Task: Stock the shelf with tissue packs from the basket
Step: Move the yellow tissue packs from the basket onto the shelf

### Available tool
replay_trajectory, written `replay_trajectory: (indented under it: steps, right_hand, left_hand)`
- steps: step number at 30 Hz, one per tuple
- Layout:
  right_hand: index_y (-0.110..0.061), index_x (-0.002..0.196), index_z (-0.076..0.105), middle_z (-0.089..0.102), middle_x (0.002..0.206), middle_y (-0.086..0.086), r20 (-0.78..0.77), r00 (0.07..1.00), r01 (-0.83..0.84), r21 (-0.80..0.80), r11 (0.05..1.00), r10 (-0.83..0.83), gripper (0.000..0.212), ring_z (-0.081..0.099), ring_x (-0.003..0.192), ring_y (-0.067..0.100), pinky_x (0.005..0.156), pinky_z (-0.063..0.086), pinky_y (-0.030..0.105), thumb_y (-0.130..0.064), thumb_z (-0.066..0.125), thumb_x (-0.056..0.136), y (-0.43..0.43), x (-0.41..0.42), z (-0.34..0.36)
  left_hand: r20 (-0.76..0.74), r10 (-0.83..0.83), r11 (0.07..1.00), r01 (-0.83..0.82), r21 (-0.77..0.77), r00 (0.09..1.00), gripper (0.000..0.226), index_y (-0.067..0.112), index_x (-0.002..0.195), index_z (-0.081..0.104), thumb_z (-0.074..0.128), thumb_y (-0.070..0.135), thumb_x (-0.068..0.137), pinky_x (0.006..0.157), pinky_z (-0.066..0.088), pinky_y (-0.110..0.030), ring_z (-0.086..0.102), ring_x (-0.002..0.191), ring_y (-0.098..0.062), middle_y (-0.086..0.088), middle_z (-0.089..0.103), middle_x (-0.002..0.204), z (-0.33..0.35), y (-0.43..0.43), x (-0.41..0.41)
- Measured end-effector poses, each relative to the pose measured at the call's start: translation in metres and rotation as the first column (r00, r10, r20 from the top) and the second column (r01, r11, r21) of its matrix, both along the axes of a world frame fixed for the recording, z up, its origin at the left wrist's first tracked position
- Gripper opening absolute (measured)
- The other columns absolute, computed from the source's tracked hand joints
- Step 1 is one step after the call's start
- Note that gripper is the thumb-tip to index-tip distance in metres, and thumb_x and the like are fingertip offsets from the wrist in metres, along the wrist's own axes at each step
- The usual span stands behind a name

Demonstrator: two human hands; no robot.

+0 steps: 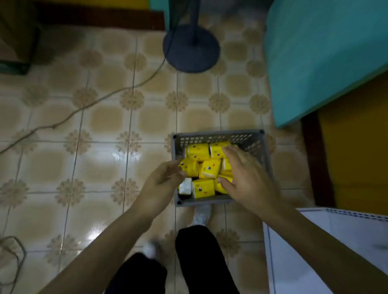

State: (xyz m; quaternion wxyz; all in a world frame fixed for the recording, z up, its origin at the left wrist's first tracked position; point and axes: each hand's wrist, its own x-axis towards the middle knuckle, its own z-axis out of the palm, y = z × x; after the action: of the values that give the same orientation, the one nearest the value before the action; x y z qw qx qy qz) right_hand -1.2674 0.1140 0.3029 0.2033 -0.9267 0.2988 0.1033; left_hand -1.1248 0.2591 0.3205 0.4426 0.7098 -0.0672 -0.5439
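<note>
In the basket (217, 134), at its left side, the fingers (180, 174) and thumb of the left hand (163, 179) curl round the end of one yellow tissue pack (189, 167). The picture is blurry there, so the grip is hard to see well. The right hand (245, 173) is spread flat over the other packs (203, 187) on the right side, with its fingers (227, 152) straight and apart. I cannot tell if it presses on them or is just above them. It hides some of the packs under it.

The yellow packs lie jumbled in the grey basket, and one white end (186, 189) shows in the near left corner. The basket has holes in its walls and sits on the floor (100, 162).

Near the basket is a white shoe (202, 213). The other foot (150, 248) is a blur. Black trousers (194, 269) are cut off at the near edge.

The floor has shiny tan tiles with flower shapes. A cable (76, 112) runs across it on the left. Far off stands the round dark base of a fan (191, 49); its top is out of the picture. A big blue-green cover (329, 52) fills the far right. Near right is a white shelf (326, 252), and only part of it shows.
</note>
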Motion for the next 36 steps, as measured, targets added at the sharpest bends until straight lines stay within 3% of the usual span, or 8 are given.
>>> replay_trajectory:
  steps: [4, 8, 12, 15, 20, 24, 30, 36]
  right_hand:
    - [-0.008, 0.145, 0.032, 0.043, 0.146, 0.012, -0.193, 0.979, -0.052, 0.089, 0.995, 0.069, 0.071, 0.043, 0.132, 0.028, 0.105, 0.036, 0.037, -0.023, 0.067, 0.085, -0.023, 0.032, -0.133]
    - [-0.015, 0.148, 0.023, 0.037, 0.148, 0.007, -0.338, 0.936, -0.093, 0.023, 0.995, 0.095, 0.066, 0.036, 0.134, 0.026, 0.105, 0.033, 0.038, -0.014, 0.055, 0.091, -0.052, 0.063, -0.267]
    - [-0.015, 0.147, 0.022, 0.035, 0.147, 0.01, -0.388, 0.917, -0.158, -0.134, 0.978, 0.095, 0.073, 0.033, 0.135, 0.029, 0.103, 0.032, 0.04, -0.011, 0.061, 0.086, -0.074, 0.087, -0.394]
    - [-0.014, 0.148, 0.02, 0.027, 0.152, 0.015, -0.436, 0.881, -0.298, -0.209, 0.931, 0.184, 0.077, 0.025, 0.141, 0.031, 0.11, 0.026, 0.043, -0.01, 0.062, 0.084, -0.086, 0.095, -0.477]
    - [-0.018, 0.13, 0.052, 0.057, 0.128, 0.013, -0.393, 0.88, -0.42, -0.387, 0.821, 0.265, 0.051, 0.055, 0.117, 0.029, 0.097, 0.044, 0.04, -0.015, 0.056, 0.079, -0.1, 0.099, -0.558]
    - [-0.028, 0.105, 0.065, 0.068, 0.095, -0.001, -0.344, 0.882, -0.443, -0.365, 0.819, 0.323, 0.035, 0.065, 0.081, 0.021, 0.068, 0.05, 0.027, -0.024, 0.057, 0.071, -0.113, 0.114, -0.542]
    - [-0.014, 0.103, 0.062, 0.063, 0.097, 0.01, 0.085, 0.981, -0.146, -0.27, 0.952, 0.175, 0.044, 0.061, 0.087, 0.032, 0.068, 0.047, 0.037, -0.018, 0.032, 0.071, -0.085, 0.112, -0.369]
    - [-0.008, 0.126, 0.048, 0.061, 0.103, 0.012, 0.152, 0.987, -0.019, -0.178, 0.984, 0.046, 0.065, 0.058, 0.091, 0.032, 0.071, 0.046, 0.037, -0.022, 0.072, 0.067, -0.055, 0.086, -0.155]
  left_hand:
    - [-0.497, 0.376, 0.925, -0.284, 0.254, 0.782, 0.035, 0.018, 0.132, 0.047, 0.042, 0.028, 0.099, 0.092, 0.04, -0.034, 0.054, 0.11, -0.023, -0.006, 0.054, 0.134, -0.13, -0.03, 0.012]
    - [-0.548, 0.432, 0.891, -0.242, 0.385, 0.716, 0.037, 0.018, 0.134, 0.046, 0.044, 0.029, 0.099, 0.087, 0.041, -0.032, 0.056, 0.103, -0.021, -0.008, 0.054, 0.132, -0.249, -0.067, 0.021]
    - [-0.465, 0.402, 0.879, -0.19, 0.437, 0.789, 0.014, 0.017, 0.092, 0.057, 0.045, 0.023, 0.098, 0.082, 0.039, -0.029, 0.056, 0.092, -0.02, -0.007, 0.061, 0.11, -0.359, -0.105, 0.028]
    - [-0.461, 0.34, 0.903, -0.149, 0.403, 0.82, 0.027, 0.012, 0.12, 0.055, 0.041, 0.023, 0.1, 0.088, 0.038, -0.03, 0.055, 0.103, -0.021, -0.006, 0.057, 0.111, -0.418, -0.129, 0.027]
    - [-0.502, 0.297, 0.914, -0.089, 0.397, 0.813, 0.016, 0.019, 0.106, 0.054, 0.041, 0.024, 0.1, 0.088, 0.039, -0.03, 0.055, 0.102, -0.018, -0.006, 0.058, 0.112, -0.468, -0.13, 0.022]
    - [-0.478, 0.369, 0.879, -0.132, 0.459, 0.797, 0.023, 0.016, 0.116, 0.055, 0.044, 0.025, 0.098, 0.093, 0.039, -0.031, 0.056, 0.108, -0.021, -0.008, 0.06, 0.123, -0.46, -0.117, 0.017]
    - [-0.542, 0.555, 0.83, -0.378, 0.409, 0.631, 0.051, 0.02, 0.126, 0.054, 0.042, 0.056, 0.092, 0.093, 0.042, -0.035, 0.052, 0.118, -0.023, -0.004, 0.055, 0.131, -0.375, -0.125, 0.031]
    - [-0.79, 0.389, 0.815, -0.577, 0.055, 0.474, 0.06, 0.019, 0.123, 0.058, 0.025, 0.059, 0.094, 0.089, 0.052, -0.037, 0.063, 0.103, -0.025, -0.008, 0.067, 0.11, -0.198, -0.132, 0.02]
